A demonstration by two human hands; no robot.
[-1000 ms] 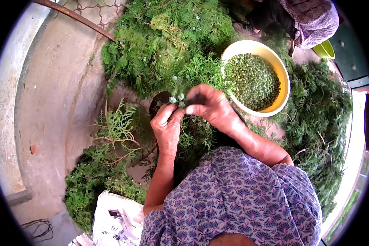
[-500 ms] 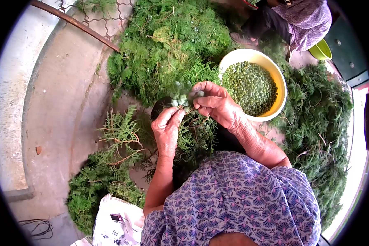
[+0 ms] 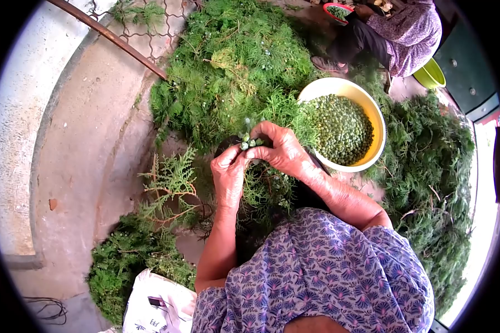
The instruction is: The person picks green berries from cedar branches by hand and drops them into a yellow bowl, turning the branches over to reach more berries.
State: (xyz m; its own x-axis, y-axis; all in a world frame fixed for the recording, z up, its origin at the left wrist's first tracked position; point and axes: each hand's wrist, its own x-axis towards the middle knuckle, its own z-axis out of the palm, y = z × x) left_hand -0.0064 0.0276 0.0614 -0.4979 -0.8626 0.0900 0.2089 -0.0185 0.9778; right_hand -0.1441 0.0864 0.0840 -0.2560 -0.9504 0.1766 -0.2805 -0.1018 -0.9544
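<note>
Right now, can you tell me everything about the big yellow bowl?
The yellow bowl is round and wide, with a smooth pale rim and a deeper yellow inner wall; it looks like plastic. It sits upright, open side up, seemingly on the ground, beyond the person's right hand. A big heap of small, round green pods fills much of it. Leafy sprigs overlap its left edge.

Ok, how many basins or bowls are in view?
3: large yellow basin, right of centre; green bowl beside the other person; red-rimmed bowl in front of them. Others may be hidden.
</note>
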